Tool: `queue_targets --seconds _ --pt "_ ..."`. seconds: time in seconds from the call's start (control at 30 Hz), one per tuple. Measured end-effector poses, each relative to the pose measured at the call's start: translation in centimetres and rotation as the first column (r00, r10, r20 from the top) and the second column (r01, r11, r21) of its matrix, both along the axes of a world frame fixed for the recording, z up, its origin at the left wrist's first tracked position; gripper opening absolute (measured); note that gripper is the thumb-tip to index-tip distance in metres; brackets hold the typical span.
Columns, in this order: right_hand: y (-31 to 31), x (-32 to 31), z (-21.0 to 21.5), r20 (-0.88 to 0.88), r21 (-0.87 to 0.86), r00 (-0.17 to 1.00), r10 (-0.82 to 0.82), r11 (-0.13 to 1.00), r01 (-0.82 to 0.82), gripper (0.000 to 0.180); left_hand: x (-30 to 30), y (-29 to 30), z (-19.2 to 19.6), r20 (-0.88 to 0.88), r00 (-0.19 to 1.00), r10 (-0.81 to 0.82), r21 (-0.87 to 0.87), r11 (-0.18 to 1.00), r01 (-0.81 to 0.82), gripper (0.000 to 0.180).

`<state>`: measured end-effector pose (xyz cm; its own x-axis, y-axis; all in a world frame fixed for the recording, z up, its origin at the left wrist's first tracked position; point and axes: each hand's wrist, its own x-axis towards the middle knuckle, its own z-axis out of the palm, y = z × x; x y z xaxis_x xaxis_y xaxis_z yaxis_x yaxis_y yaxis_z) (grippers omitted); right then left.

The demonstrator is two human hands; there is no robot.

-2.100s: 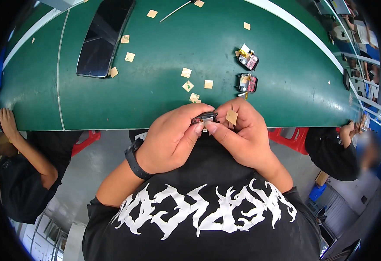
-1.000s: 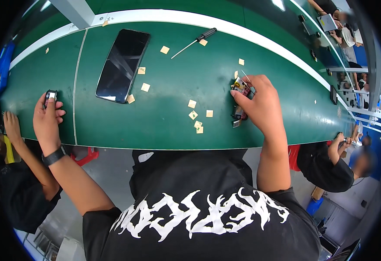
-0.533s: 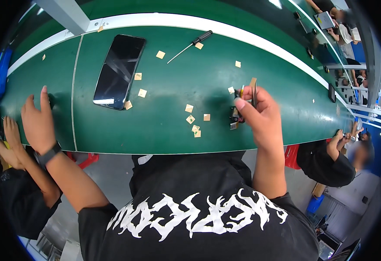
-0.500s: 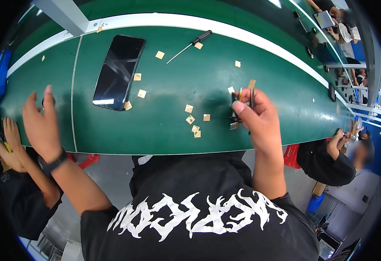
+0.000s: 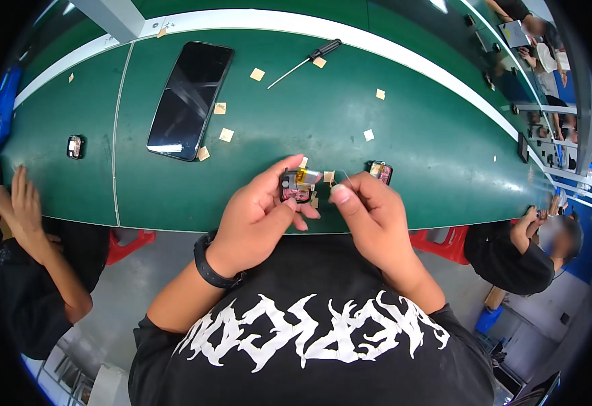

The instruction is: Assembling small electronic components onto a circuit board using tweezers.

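My left hand [image 5: 258, 220] grips a small open black electronic module [image 5: 296, 185], with a silver and yellow battery piece on its top and reddish innards showing. Close to its right side, my right hand [image 5: 377, 213] pinches a thin metal tool [image 5: 345, 176], mostly hidden by the fingers, so its exact kind is unclear. Just beyond the right fingers lies a second open black module [image 5: 381, 170], partly covered by the hand. Several tan square pads lie around and under the hands, one of them a pad [image 5: 328, 176] between the two hands.
On the green table [image 5: 242, 183] lie a large black phone-like slab [image 5: 191, 101], a black-handled screwdriver [image 5: 306, 62] and more tan pads [image 5: 226, 134]. Another small module [image 5: 75, 147] sits at the left. Co-workers' arms reach in from the left [image 5: 29, 210] and right [image 5: 527, 222].
My left hand has come from the far left to the middle and now holds a module. My right hand has moved left and nearer to me, leaving a module on the table.
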<state>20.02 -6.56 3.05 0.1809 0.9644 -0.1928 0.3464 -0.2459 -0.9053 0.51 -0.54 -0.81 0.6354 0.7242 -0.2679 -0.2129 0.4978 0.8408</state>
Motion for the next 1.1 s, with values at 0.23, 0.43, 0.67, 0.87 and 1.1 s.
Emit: queue_targets --seconds 0.23,0.43,0.67,0.87,1.1 --pt "-0.5 0.9 -0.6 0.321 0.073 0.947 0.022 0.996 -0.048 0.051 0.3 -0.1 0.4 -0.014 1.0 -0.025 -0.036 0.999 0.024 0.052" --pt "-0.8 1.9 0.3 0.35 0.028 0.929 0.12 0.99 -0.139 0.048 0.7 -0.8 0.1 -0.199 0.98 0.022 0.244 0.969 0.028 0.046" --pt "0.3 1.4 1.6 0.537 0.24 0.832 0.138 0.921 -0.307 0.01 0.9 -1.1 0.0 -0.287 0.957 0.048 0.452 0.887 0.091 0.047" --pt "0.5 1.9 2.0 0.739 0.23 0.654 0.162 0.851 -0.471 0.014 1.3 -1.6 -0.6 -0.319 0.942 0.109 0.564 0.82 0.096 0.047" --pt "0.3 2.0 1.6 0.771 0.167 0.605 0.199 0.853 -0.494 0.015 1.6 -1.3 -0.1 -0.336 0.926 0.171 0.624 0.777 0.084 0.046"
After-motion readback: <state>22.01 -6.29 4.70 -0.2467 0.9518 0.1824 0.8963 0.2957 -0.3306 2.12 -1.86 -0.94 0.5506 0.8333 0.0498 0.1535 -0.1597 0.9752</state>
